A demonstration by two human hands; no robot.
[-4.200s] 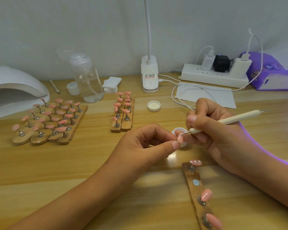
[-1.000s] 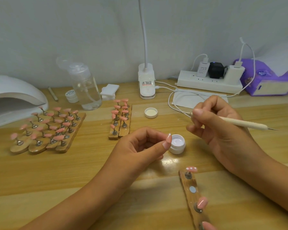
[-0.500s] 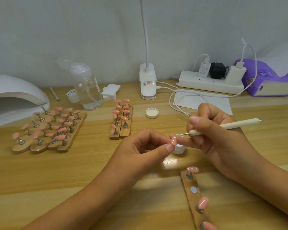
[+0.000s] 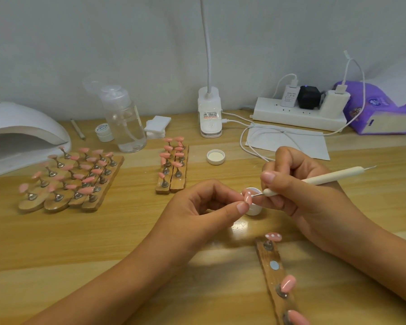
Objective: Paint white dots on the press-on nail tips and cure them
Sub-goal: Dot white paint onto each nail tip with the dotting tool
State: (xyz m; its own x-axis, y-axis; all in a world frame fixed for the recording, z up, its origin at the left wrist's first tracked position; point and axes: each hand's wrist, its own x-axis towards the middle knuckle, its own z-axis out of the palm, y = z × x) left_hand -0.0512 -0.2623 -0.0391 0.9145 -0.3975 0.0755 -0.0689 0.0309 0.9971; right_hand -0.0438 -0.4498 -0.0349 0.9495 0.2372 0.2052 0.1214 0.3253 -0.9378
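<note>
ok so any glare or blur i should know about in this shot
Head view: a bright glare patch on the table just in front of the white pot; soft shadow under the left hand; the nail tip it pinches is sharp enough to show a white dot, like the right hand's dotting tool; the pink tips on the far-left strips look softer.

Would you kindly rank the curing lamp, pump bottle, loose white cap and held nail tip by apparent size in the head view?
1. curing lamp, though partly cropped
2. pump bottle
3. loose white cap
4. nail tip, smallest despite being nearest
</note>
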